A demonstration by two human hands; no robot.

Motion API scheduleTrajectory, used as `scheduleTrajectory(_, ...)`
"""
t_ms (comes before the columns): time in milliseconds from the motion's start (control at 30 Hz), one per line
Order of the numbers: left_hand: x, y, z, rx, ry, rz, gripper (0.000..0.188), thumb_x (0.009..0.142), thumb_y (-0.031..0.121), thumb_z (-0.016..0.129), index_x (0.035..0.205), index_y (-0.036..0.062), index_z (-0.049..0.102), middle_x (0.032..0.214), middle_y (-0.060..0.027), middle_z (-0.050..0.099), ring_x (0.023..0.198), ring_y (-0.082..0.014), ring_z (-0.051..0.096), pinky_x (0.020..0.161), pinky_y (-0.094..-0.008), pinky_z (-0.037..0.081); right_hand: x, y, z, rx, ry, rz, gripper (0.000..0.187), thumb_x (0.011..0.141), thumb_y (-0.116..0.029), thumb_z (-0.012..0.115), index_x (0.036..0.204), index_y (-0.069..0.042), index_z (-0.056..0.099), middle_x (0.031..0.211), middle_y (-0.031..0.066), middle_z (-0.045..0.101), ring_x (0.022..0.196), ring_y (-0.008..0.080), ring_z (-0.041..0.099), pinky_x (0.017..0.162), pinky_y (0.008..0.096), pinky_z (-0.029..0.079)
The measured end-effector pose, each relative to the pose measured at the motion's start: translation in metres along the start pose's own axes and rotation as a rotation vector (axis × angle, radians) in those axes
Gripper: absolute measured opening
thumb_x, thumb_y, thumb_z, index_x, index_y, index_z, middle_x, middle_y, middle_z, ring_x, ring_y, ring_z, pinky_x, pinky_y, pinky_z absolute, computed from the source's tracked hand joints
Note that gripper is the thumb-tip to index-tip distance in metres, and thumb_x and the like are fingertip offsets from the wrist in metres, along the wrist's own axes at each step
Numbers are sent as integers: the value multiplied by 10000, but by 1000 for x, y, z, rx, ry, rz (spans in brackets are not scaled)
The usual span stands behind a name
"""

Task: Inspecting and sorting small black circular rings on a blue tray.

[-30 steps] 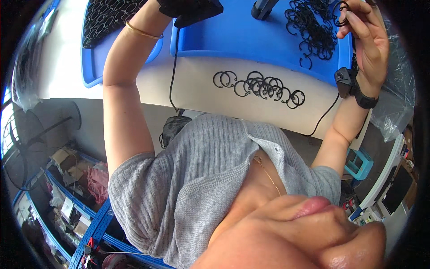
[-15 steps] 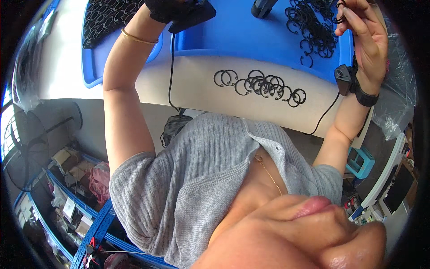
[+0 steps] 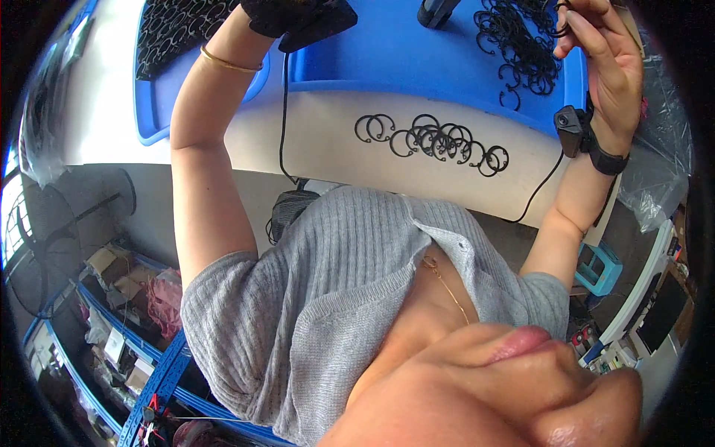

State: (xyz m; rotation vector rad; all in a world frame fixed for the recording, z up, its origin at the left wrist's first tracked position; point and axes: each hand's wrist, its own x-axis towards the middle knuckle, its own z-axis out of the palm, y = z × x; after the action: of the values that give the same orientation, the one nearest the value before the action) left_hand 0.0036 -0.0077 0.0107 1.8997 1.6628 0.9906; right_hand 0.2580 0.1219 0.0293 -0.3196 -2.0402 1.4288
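My right hand (image 3: 607, 52) is raised at the upper right, thumb and fingers pinching a black retaining ring (image 3: 563, 22) near the top edge. Close to its fingertips, a heap of black retaining rings (image 3: 532, 56) lies at the right end of a blue tray (image 3: 417, 71). My left forearm (image 3: 212, 112) reaches up past the top edge. The left hand's fingers are out of the picture; only the wrist with a black strap and device (image 3: 320, 26) shows. On the pale table, a loose row of retaining rings (image 3: 439, 139) partly overlaps in front of the tray.
A second blue tray (image 3: 153, 123) at the upper left holds densely laid black rings (image 3: 179, 33). A dark upright tool or stand (image 3: 436, 11) stands in the middle tray. Cables (image 3: 284, 127) hang over the table's near edge. A teal stool (image 3: 598, 268) is at the lower right.
Almost nothing differs. My right hand and its retaining ring have shifted very slightly left; the rings on the table lie as before.
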Motion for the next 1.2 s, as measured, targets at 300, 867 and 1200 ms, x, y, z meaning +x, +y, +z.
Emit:
scheduleTrajectory(300,5,-4,2,27,-4,-36,306,916,110,768,1183,-32,728,916,-123,765,632,-116,652,542,-255,544,-1,0,2,-41,8,6,158,952,-117,658,1069,-25,605,826,32,648,603,66,618,552,205,548)
scheduleTrajectory(867,4,-9,1,-39,-23,1,320,902,62,764,1202,-39,711,957,-116,765,685,-111,663,566,-248,563,-1,-1,1,-17,-11,-4,158,949,-119,665,1061,-24,610,820,33,651,596,64,622,557,203,557)
scheduleTrajectory(1200,-4,-10,5,184,148,146,451,844,133,847,1255,22,697,1103,-147,732,821,-172,698,737,-315,597,-1,0,-2,-27,-28,-2,174,954,-135,672,1069,-20,610,839,32,652,609,64,621,564,208,557)
